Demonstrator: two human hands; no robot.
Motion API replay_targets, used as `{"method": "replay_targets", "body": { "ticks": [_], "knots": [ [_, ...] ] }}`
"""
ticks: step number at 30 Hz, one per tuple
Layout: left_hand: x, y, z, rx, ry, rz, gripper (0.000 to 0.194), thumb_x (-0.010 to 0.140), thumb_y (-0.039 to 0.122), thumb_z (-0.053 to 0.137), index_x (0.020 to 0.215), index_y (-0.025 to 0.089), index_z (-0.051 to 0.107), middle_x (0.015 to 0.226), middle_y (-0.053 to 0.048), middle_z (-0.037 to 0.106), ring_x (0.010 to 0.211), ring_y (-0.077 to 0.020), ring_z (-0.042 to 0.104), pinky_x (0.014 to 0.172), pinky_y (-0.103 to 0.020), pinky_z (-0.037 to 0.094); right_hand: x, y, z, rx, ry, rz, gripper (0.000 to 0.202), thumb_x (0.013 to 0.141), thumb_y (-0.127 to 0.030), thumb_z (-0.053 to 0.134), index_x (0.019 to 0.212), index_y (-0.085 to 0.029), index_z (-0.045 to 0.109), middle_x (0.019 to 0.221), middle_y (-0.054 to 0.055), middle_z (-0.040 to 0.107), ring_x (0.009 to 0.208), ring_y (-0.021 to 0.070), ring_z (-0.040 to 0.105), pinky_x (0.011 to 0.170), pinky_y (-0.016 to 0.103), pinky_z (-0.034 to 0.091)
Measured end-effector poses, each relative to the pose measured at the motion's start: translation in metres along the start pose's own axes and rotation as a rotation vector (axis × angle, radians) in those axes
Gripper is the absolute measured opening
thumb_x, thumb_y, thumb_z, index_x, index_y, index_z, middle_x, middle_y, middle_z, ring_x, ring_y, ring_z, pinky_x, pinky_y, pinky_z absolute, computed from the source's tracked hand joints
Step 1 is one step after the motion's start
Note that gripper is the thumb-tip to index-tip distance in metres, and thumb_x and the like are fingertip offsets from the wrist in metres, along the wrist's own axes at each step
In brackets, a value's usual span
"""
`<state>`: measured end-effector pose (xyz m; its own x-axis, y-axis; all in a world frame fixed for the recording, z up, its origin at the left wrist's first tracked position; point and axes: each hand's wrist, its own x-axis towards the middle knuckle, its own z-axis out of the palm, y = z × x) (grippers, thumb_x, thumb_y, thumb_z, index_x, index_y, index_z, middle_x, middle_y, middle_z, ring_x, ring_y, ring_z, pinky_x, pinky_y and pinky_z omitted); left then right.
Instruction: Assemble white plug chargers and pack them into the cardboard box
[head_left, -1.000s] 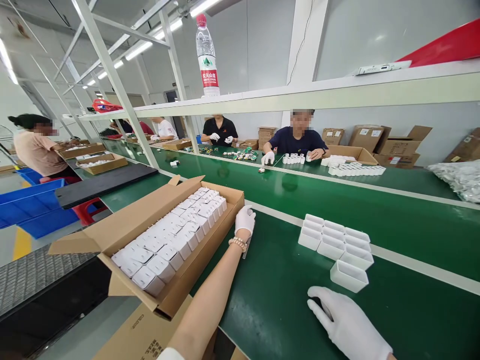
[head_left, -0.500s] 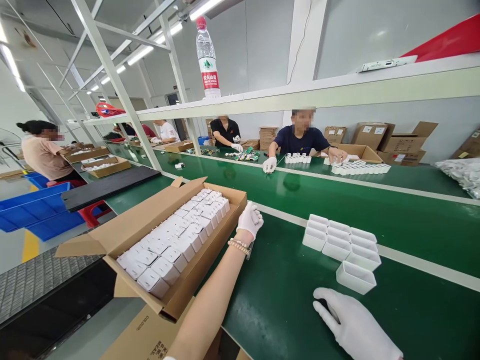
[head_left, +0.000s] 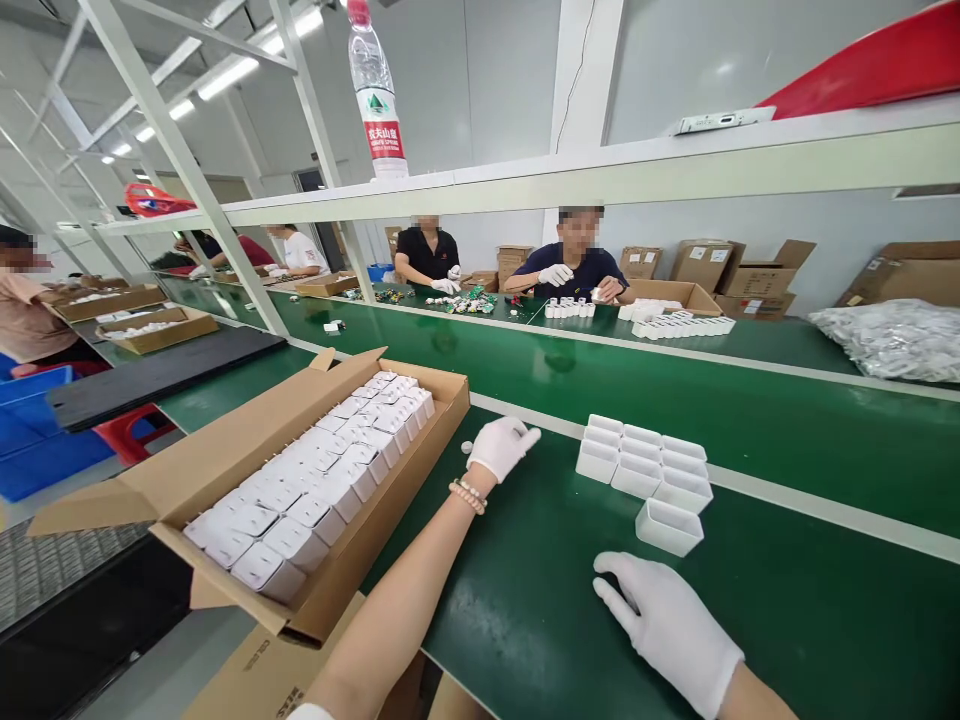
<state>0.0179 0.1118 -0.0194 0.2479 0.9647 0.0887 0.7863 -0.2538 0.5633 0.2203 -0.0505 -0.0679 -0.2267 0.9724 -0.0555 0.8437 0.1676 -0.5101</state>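
My left hand (head_left: 501, 449), in a white glove, is above the green table (head_left: 517, 620), just right of a long cardboard box. Its fingers reach rightward, partly bent, with nothing visible in them. Close to its left side lies a small white piece (head_left: 466, 447). My right hand (head_left: 626, 592), also gloved, is low on the right with thumb and fingers apart and no object between them. Beyond it stands a single white open-topped case (head_left: 670, 527), near a cluster of similar cases (head_left: 637, 472). The cardboard box (head_left: 409, 500) holds rows of white cases (head_left: 300, 490) with thin wires or pins.
A white strip (head_left: 795, 503) crosses the green surface. Overhead runs a shelf (head_left: 480, 195) with a water bottle (head_left: 382, 130). Across the table, two people with gloved hands sit by small parts and cartons (head_left: 757, 285). A bag of white parts (head_left: 892, 340) lies far right.
The view has shifted, moving most things leftward. My left hand has moved right relative to the box, with fingers less curled; the small white piece now shows beside it. My right hand keeps its pose.
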Motion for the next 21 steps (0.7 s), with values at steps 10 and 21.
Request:
{"method": "replay_targets", "body": {
  "ticks": [10,21],
  "knots": [
    [-0.031,0.036,0.01,0.36,-0.291,0.172,0.036,0.075,0.027,0.063,0.11,0.02,0.062,0.098,-0.011,0.065,0.094,-0.03,0.061,0.075,-0.041,0.052,0.001,-0.001,0.0,-0.027,0.012,-0.042,0.032,0.095,-0.038,0.033,0.106,-0.024,0.06,0.103,0.006,0.069,0.089,0.0252,0.065,0.082,0.043,0.052],
    [-0.034,0.048,0.025,0.333,-0.215,0.378,0.017,0.081,0.01,0.048,0.089,0.021,0.058,0.095,-0.003,0.063,0.089,-0.0196,0.057,0.075,-0.029,0.046,0.002,-0.003,-0.004,-0.077,0.039,-0.083,0.029,0.095,-0.033,0.031,0.099,-0.023,0.058,0.091,0.005,0.068,0.079,0.0244,0.063,0.073,0.041,0.049]
  ]
}}
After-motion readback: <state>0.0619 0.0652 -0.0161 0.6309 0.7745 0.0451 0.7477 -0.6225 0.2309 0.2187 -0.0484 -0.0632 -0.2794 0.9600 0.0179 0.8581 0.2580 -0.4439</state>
